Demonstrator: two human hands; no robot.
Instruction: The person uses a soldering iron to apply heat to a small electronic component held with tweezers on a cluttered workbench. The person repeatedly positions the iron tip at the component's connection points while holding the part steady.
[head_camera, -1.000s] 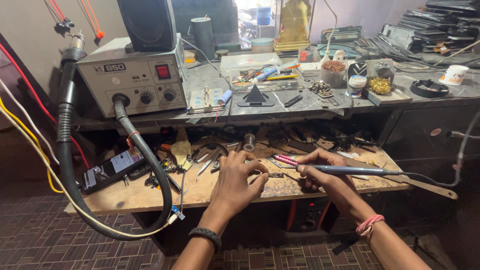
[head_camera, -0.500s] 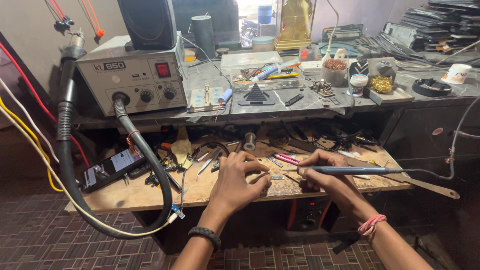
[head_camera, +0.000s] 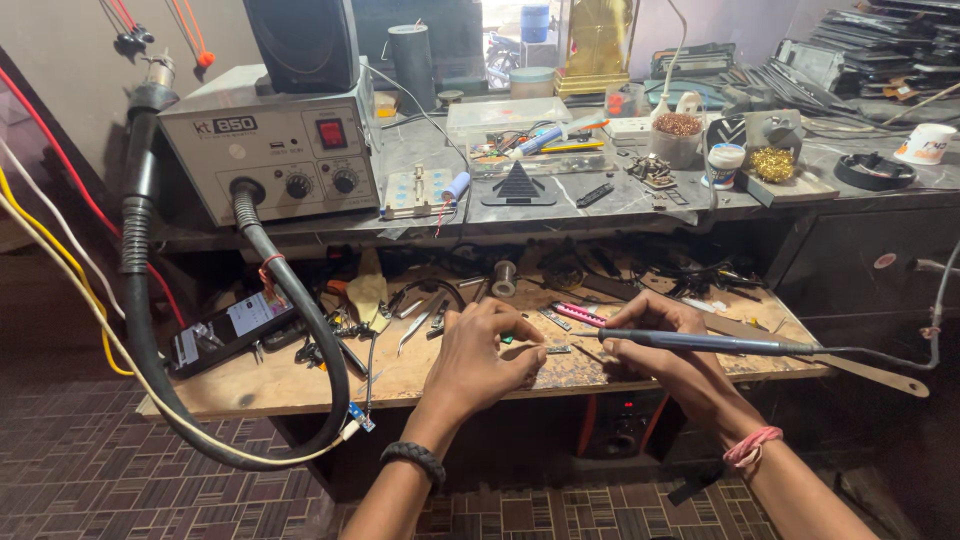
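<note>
My right hand (head_camera: 660, 350) grips a dark blue soldering iron (head_camera: 720, 343) like a pen, its cable trailing off to the right. The tip points left toward a small circuit board (head_camera: 556, 349) on the wooden pull-out shelf (head_camera: 280, 385). My left hand (head_camera: 482, 352) rests on the shelf with curled fingers pinching something small at the board's left edge; what it pinches is hidden. A black band sits on the left wrist, a pink thread on the right.
A grey hot-air rework station (head_camera: 270, 150) stands on the upper counter, its thick black hose (head_camera: 300, 310) looping down past the shelf's left front. A phone (head_camera: 225, 335), tweezers (head_camera: 420, 320), a solder spool (head_camera: 505, 278) and a pink tool (head_camera: 580, 314) lie on the shelf.
Both hands stay over the board almost unmoved; the soldering iron has dipped slightly and the view has shifted a little.
</note>
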